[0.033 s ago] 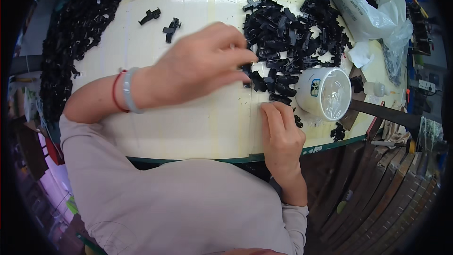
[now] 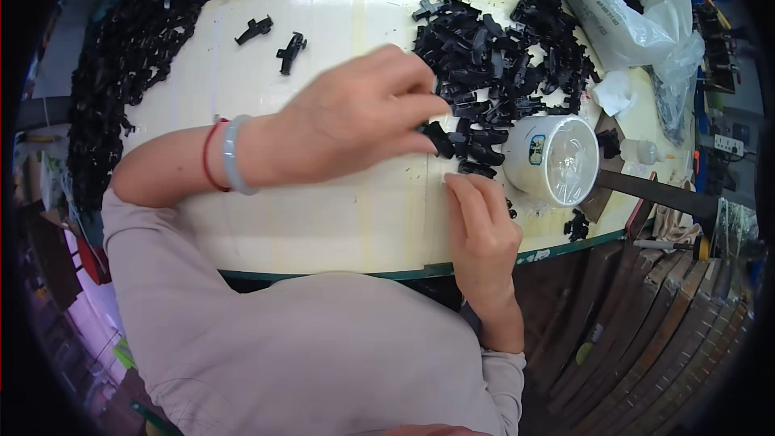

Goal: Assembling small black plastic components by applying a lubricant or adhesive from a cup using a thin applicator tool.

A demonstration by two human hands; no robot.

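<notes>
My left hand reaches across the table to the near left edge of a heap of black plastic parts. Its thumb and fingers are apart, slightly blurred, beside a loose black part; I see nothing held between them. Lower and to the right, my right hand rests close to the table, thumb and fingertips pressed together. Whatever its pinch holds, if anything, is hidden. Just beyond these fingertips lies another black part. Two cross-shaped black clips lie separately on the left.
A white round tub with clear film stands right of my right hand. Behind it are crumpled white paper and a plastic bag of black pieces. A long black heap lines the left side. The green-trimmed table edge runs before me.
My left hand has shifted slightly right and toward me, closer to the loose black parts. My right hand stays almost in place, still pinched.
</notes>
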